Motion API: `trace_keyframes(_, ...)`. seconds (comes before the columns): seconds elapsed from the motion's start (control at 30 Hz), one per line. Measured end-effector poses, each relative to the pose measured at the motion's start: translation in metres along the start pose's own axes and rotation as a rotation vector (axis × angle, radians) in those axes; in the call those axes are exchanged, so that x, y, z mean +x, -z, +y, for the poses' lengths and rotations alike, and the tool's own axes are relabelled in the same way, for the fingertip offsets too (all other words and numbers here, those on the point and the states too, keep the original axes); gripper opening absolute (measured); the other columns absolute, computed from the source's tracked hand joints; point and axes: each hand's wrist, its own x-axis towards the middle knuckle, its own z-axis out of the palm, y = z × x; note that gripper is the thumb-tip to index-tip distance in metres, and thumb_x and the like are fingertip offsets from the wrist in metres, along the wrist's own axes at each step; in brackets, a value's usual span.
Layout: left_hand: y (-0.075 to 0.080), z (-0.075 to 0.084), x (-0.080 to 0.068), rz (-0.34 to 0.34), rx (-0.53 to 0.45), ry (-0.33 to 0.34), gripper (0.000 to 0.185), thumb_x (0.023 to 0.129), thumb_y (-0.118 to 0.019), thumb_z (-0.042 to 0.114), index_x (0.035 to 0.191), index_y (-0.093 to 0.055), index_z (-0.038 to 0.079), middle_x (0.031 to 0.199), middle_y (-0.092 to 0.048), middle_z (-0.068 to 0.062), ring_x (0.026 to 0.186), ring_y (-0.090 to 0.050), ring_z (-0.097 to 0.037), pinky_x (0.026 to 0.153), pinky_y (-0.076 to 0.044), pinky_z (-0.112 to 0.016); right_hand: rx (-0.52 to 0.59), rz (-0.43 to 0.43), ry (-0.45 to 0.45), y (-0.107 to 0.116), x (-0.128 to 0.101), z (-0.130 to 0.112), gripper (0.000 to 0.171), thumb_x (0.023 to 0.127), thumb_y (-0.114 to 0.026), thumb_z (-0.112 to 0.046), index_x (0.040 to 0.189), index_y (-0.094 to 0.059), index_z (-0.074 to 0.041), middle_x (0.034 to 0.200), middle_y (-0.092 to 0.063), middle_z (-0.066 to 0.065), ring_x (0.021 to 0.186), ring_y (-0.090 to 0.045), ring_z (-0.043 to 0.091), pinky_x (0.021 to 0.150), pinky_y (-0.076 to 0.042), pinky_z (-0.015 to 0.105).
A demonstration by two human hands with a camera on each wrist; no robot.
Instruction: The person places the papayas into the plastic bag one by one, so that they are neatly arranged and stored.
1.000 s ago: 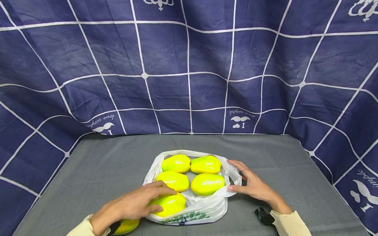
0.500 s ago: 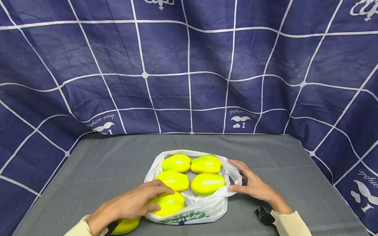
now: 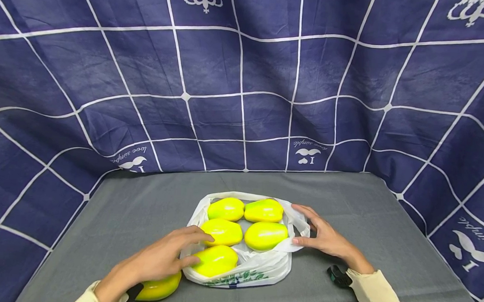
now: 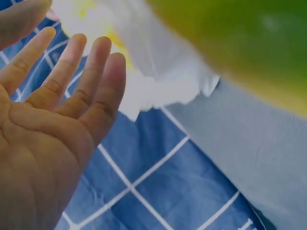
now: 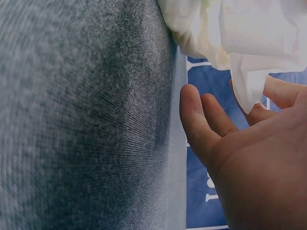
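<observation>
A white plastic bag (image 3: 262, 270) lies on the grey table with its mouth spread wide, and several glossy yellow-green papayas show inside it. My left hand (image 3: 160, 254) is at the bag's left side, fingers extended and holding nothing. Its thumb tip overlaps the nearest papaya (image 3: 217, 261), and its fingertips overlap the left end of the middle-left papaya (image 3: 223, 232). In the left wrist view the palm and spread fingers (image 4: 103, 84) face the camera. My right hand (image 3: 325, 237) holds the bag's right edge, its plastic loop (image 5: 247, 91) between thumb and fingers.
Outside the bag, one more papaya (image 3: 161, 288) lies on the table under my left wrist, partly hidden by it. A blue curtain (image 3: 245, 87) with white grid lines stands behind and on both sides of the grey table (image 3: 141, 200).
My left hand has come off the nearest papaya and drawn back left, its fingers straightening. My right hand and the bag stay in place.
</observation>
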Motion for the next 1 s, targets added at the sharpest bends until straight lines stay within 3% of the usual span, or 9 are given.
trace_keyframes(0.27,0.014,-0.006,-0.027,0.132,0.044,0.103,0.046,0.092,-0.073,0.034,0.136,-0.059,0.028,0.133,-0.059,0.012,0.122,-0.058,-0.017,0.098,-0.052,-0.049,0.001,-0.002,0.007,0.0,0.001,0.0,0.085,0.084,-0.082,-0.023,0.155,-0.035,-0.013,0.154,-0.039,0.01,0.136,-0.041,0.018,0.104,-0.044,0.061)
trace_keyframes(0.37,0.015,-0.012,-0.039,0.144,0.044,0.16,0.053,0.089,-0.073,0.044,0.138,-0.057,0.03,0.135,-0.057,0.013,0.123,-0.056,-0.018,0.098,-0.05,-0.051,-0.001,-0.005,0.006,0.0,0.001,-0.001,0.085,0.084,-0.082,-0.024,0.155,-0.035,-0.014,0.154,-0.039,0.01,0.136,-0.041,0.02,0.103,-0.043,0.063)
trace_keyframes(0.53,0.015,-0.026,-0.062,0.043,0.007,0.204,0.063,0.088,-0.072,0.05,0.144,-0.051,0.032,0.139,-0.054,0.01,0.125,-0.052,-0.017,0.097,-0.05,-0.043,-0.004,-0.005,-0.006,0.0,0.001,0.0,0.086,0.084,-0.082,-0.025,0.155,-0.035,-0.015,0.154,-0.039,0.009,0.136,-0.042,0.022,0.104,-0.044,0.062)
trace_keyframes(0.7,0.014,-0.041,-0.079,-0.062,-0.172,0.219,0.064,0.091,-0.071,0.042,0.148,-0.047,0.029,0.144,-0.051,0.001,0.13,-0.05,-0.012,0.097,-0.048,-0.027,-0.01,-0.002,-0.012,-0.001,0.001,0.0,0.085,0.084,-0.082,-0.025,0.155,-0.035,-0.016,0.154,-0.039,0.008,0.136,-0.041,0.02,0.105,-0.044,0.058)
trace_keyframes(0.83,0.013,-0.049,-0.086,-0.09,-0.266,0.23,0.064,0.092,-0.071,0.036,0.15,-0.045,0.028,0.147,-0.049,-0.002,0.133,-0.046,-0.006,0.098,-0.047,-0.025,-0.016,-0.002,-0.021,-0.001,0.0,0.001,0.085,0.084,-0.082,-0.026,0.155,-0.035,-0.017,0.154,-0.039,0.008,0.136,-0.041,0.018,0.106,-0.045,0.055)
trace_keyframes(1.0,0.01,-0.053,-0.089,-0.117,-0.34,0.23,0.064,0.093,-0.07,0.032,0.151,-0.044,0.027,0.148,-0.049,-0.006,0.133,-0.044,-0.002,0.099,-0.046,-0.022,-0.008,-0.005,-0.018,-0.002,0.0,0.002,0.085,0.084,-0.082,-0.025,0.155,-0.035,-0.016,0.154,-0.039,0.01,0.136,-0.041,0.021,0.104,-0.043,0.062)
